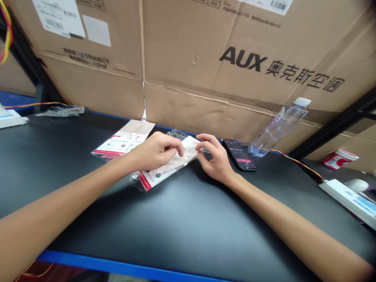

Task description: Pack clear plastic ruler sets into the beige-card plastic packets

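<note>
A flat clear plastic packet with a white and red printed card lies slanted on the dark tabletop. My left hand rests over its middle, fingers curled and thumb near the index finger, closed on the packet. At the packet's upper right end is my right hand, fingers bent but apart, fingertips at or touching the edge. Its thumb is partly hidden. Left of my left hand lie similar red and white packets, overlapping one another. Behind the hands, black printed strips show in part.
A phone lies right of my right hand, beside a tilted clear bottle. A large cardboard box stands along the back. Power strips and yellow-red wires sit at the sides. A blue edge runs along the front.
</note>
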`<state>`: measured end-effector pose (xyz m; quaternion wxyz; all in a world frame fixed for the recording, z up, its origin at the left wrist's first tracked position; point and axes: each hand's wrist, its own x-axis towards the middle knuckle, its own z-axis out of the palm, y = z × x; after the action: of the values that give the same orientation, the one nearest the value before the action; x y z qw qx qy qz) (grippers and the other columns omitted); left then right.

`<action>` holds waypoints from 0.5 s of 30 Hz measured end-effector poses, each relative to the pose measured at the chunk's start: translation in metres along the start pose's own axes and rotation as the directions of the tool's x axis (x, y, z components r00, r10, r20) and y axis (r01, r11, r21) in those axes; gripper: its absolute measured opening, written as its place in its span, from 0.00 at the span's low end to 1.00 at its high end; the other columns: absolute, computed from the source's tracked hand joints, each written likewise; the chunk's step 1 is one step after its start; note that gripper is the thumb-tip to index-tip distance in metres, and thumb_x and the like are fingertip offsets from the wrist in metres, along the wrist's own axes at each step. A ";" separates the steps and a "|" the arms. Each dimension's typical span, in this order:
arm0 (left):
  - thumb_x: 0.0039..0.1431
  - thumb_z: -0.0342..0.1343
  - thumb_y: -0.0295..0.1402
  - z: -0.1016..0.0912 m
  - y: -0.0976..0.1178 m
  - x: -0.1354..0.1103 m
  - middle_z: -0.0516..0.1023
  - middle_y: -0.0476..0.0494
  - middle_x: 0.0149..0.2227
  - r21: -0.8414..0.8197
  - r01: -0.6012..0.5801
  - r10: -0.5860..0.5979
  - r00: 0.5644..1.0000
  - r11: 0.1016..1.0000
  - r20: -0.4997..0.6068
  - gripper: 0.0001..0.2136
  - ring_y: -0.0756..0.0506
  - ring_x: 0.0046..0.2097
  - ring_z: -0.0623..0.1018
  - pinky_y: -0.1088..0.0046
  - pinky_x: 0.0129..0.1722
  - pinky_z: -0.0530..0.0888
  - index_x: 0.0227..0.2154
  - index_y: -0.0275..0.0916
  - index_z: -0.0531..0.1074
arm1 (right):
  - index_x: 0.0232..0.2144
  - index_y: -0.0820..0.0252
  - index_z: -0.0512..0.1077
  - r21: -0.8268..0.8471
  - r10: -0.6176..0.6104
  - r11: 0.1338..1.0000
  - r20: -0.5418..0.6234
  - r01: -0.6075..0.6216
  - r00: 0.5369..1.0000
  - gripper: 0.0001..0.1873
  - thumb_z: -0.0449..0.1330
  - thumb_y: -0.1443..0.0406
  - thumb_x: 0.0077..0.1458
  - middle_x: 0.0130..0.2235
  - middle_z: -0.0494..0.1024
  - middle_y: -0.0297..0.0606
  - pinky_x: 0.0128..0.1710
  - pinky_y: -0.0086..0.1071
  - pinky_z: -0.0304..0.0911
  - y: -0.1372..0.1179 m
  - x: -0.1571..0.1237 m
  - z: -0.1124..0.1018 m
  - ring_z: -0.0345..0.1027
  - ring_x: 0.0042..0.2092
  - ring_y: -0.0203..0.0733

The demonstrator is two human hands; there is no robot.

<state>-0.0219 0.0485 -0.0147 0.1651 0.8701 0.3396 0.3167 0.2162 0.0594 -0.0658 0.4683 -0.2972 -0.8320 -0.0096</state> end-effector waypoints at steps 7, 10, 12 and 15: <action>0.55 0.47 0.26 0.003 -0.004 -0.001 0.82 0.47 0.31 0.060 0.005 -0.004 1.000 0.998 -0.018 0.14 0.48 0.33 0.78 0.76 0.35 0.72 0.29 0.38 0.80 | 0.37 0.54 0.75 0.021 0.017 1.000 0.021 -0.017 1.000 0.09 0.57 0.71 0.59 0.49 0.75 0.43 0.53 0.43 0.67 0.003 0.000 0.001 0.70 0.52 0.46; 0.54 0.47 0.26 0.003 -0.002 -0.001 0.83 0.46 0.32 0.047 0.007 -0.006 1.000 0.999 -0.015 0.13 0.47 0.35 0.79 0.75 0.37 0.73 0.28 0.38 0.79 | 0.38 0.56 0.74 0.082 0.101 0.992 0.000 -0.100 0.995 0.08 0.58 0.70 0.58 0.48 0.75 0.42 0.53 0.41 0.67 0.005 0.001 0.000 0.71 0.50 0.44; 0.54 0.47 0.26 0.003 -0.001 0.000 0.83 0.46 0.33 0.015 0.021 -0.021 1.000 1.000 -0.012 0.13 0.47 0.36 0.79 0.74 0.38 0.74 0.27 0.38 0.79 | 0.41 0.57 0.72 0.130 0.198 0.972 -0.022 -0.193 0.980 0.10 0.60 0.69 0.55 0.47 0.76 0.41 0.53 0.40 0.67 0.008 0.002 0.000 0.71 0.49 0.44; 0.54 0.48 0.26 0.003 0.001 0.000 0.83 0.46 0.34 -0.036 0.052 -0.053 0.999 0.998 -0.009 0.13 0.46 0.38 0.80 0.74 0.39 0.74 0.27 0.38 0.79 | 0.45 0.58 0.70 0.208 0.379 0.905 -0.001 -0.370 0.925 0.17 0.64 0.66 0.51 0.48 0.76 0.41 0.54 0.40 0.67 0.015 0.002 0.001 0.71 0.50 0.45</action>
<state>-0.0192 0.0472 -0.0164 0.1871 0.8562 0.3575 0.3226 0.2225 0.0729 -0.0689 0.5067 -0.4014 -0.7461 0.1597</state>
